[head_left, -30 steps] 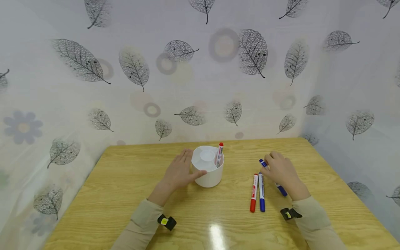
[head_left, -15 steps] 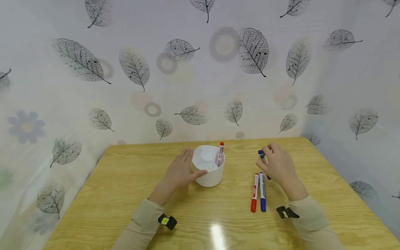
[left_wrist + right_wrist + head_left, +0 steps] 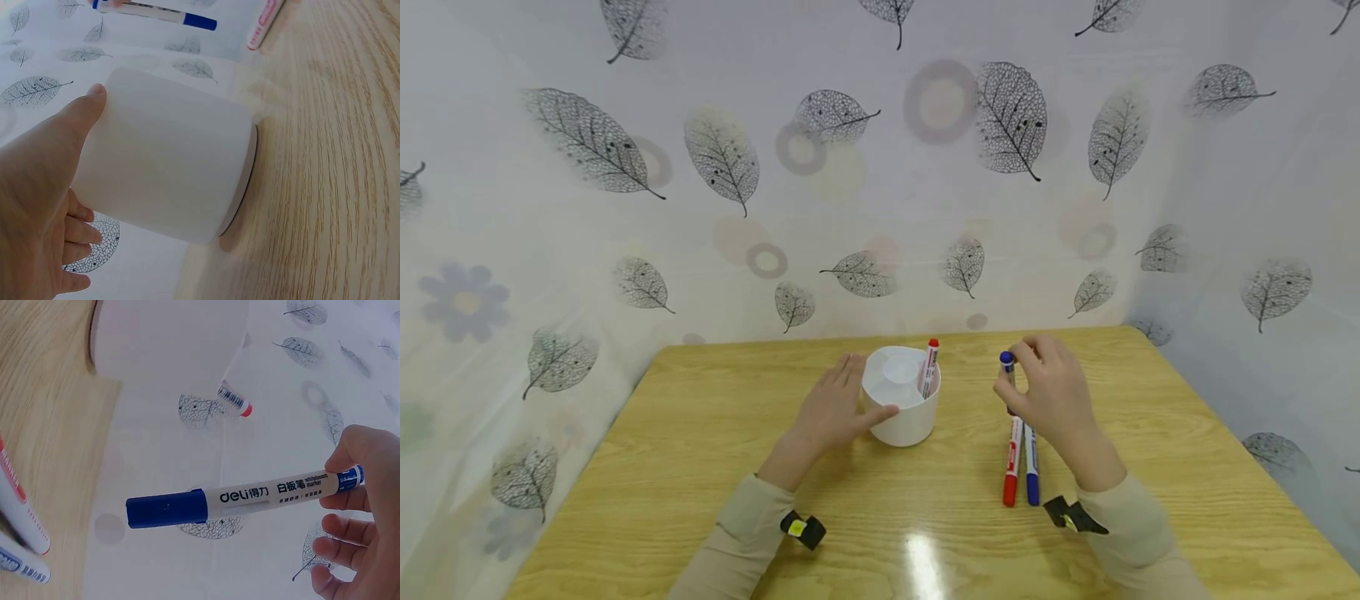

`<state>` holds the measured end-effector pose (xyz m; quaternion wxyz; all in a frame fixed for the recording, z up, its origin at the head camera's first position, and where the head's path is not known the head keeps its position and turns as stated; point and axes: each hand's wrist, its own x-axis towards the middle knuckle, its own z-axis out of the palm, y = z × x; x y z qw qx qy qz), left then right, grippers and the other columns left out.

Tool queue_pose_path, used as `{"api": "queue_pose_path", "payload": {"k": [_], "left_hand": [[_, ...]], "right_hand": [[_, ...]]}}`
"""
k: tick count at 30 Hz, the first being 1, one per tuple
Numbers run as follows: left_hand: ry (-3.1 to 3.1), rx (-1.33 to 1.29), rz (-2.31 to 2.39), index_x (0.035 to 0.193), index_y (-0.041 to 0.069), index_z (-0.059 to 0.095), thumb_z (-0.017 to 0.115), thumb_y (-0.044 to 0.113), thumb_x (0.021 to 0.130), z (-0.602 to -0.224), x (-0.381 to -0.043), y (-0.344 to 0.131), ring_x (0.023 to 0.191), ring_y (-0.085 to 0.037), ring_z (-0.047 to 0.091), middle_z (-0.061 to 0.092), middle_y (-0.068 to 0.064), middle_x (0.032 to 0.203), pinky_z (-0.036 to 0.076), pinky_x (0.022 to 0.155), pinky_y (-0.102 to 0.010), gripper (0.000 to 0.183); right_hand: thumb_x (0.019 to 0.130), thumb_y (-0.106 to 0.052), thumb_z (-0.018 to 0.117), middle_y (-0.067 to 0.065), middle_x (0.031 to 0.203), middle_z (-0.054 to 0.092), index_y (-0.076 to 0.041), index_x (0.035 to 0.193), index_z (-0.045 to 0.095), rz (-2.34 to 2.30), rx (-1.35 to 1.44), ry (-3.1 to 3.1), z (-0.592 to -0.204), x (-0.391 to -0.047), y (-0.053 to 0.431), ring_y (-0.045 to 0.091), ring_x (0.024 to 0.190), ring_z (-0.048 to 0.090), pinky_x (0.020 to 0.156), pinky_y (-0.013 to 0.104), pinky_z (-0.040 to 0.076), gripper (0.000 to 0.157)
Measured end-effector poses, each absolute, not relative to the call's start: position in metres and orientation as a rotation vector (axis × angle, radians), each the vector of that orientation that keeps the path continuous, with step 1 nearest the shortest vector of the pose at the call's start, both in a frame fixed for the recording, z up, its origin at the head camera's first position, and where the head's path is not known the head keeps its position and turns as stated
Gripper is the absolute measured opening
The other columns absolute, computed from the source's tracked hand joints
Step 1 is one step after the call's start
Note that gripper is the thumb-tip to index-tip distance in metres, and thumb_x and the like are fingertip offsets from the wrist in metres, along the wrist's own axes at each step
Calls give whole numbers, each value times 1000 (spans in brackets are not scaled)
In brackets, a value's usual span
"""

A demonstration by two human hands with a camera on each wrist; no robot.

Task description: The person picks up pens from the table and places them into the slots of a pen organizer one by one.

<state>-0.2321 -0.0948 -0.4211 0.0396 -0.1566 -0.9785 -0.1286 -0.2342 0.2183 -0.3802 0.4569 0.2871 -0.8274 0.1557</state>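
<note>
My right hand [image 3: 1051, 390] pinches a blue whiteboard marker [image 3: 240, 499] between thumb and fingers near one end, in the air right of the white pen holder [image 3: 904, 423]. In the right wrist view, its blue cap points away from the hand. My left hand [image 3: 827, 414] rests against the holder's left side, with extended fingers along it and the thumb at the near rim. A red marker [image 3: 928, 371] leans upright in a right-hand compartment of the holder. Another red marker [image 3: 1011, 467] and another blue marker [image 3: 1032, 471] lie side by side on the table below the right hand.
The wooden table [image 3: 700, 467] reaches back to a pale leaf-patterned curtain [image 3: 865, 192]. Black straps with a yellow patch sit at both wrists, the left strap [image 3: 802, 530] and the right strap [image 3: 1075, 515].
My right hand has lifted the blue marker off the table, turned it more upright and carried it leftward. My left hand stays at the holder.
</note>
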Motion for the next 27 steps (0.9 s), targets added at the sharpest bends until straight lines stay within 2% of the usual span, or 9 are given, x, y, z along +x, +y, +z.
{"api": "queue_pose_path", "payload": {"k": [6, 15, 21, 27], "left_hand": [[-3009, -482, -397, 156, 3, 15, 44, 78, 85, -420, -232, -95, 152, -31, 16, 21, -16, 162, 17, 125, -45, 106], [-3017, -483, -426, 156, 4, 14, 44, 78, 85, -419, -232, -97, 152, -31, 14, 19, -16, 162, 17, 125, -46, 107], [-3008, -496, -430, 156, 4, 15, 44, 77, 85, -419, -232, -97, 152, -32, 15, 20, -16, 162, 17, 125, -45, 106], [-3014, -489, -421, 156, 4, 14, 44, 78, 85, -418, -231, -97, 152, -30, 13, 20, -16, 162, 15, 125, -44, 107]], "right_hand": [[79, -16, 60, 20, 90, 58, 2, 86, 64, 500, 720, -2031, -369, -223, 203, 35, 76, 52, 65, 44, 46, 19], [84, -19, 60, 19, 95, 57, 3, 92, 64, 678, 769, -1995, -358, -211, 183, 28, 81, 50, 65, 36, 43, 24], [98, -35, 54, 19, 99, 57, 3, 96, 64, 776, 844, -1922, -357, -209, 171, 29, 89, 52, 73, 32, 45, 39], [99, -40, 53, 19, 100, 57, 3, 98, 64, 840, 919, -1882, -355, -208, 160, 28, 91, 52, 77, 27, 44, 44]]}}
